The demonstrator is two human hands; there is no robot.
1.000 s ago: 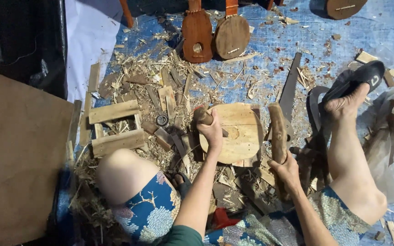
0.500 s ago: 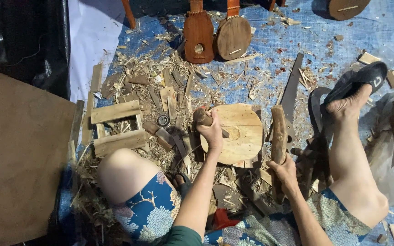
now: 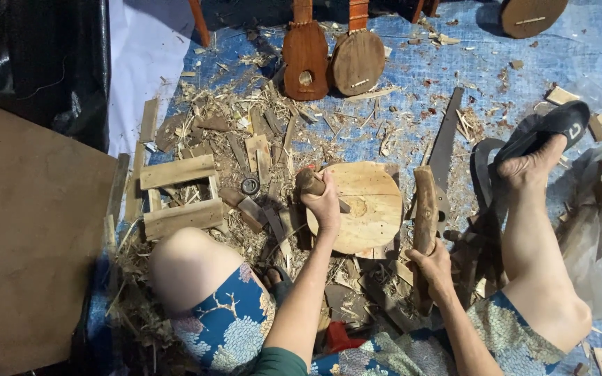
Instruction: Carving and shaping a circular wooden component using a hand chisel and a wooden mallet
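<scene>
**Friend:** Where are you sitting?

**Me:** On the ground, on a blue sheet (image 3: 412,76). It is covered all over with wood chips (image 3: 245,125) and little bits of wood.

**Friend:** What is in your hands?

**Me:** My left hand (image 3: 327,205) is closed tight around a chisel with a wooden handle (image 3: 309,181). The handle sticks out to the far left of my fist, and the dark blade pokes out the other side, onto the round wooden piece (image 3: 371,205). My right hand (image 3: 432,266) is closed around the near end of a wooden mallet (image 3: 425,209). The mallet points away from me and lies just beside the right edge of the round piece.

**Friend:** Where is the round piece?

**Me:** Right in the middle, between my legs, flat on the chips. It is pale, with a small dent in the center.

**Friend:** What else is near?

**Me:** A saw (image 3: 447,143) lies just right of the mallet. My bare foot (image 3: 531,163) is farther right, resting on a black sandal (image 3: 552,129). To the left of my chisel hand is a small wooden frame (image 3: 175,195) made of pale slats. Far from me stand two little brown stringed instruments (image 3: 332,59), side by side. A big brown board (image 3: 29,237) fills the left side, and dark plastic (image 3: 36,56) hangs behind it.
</scene>
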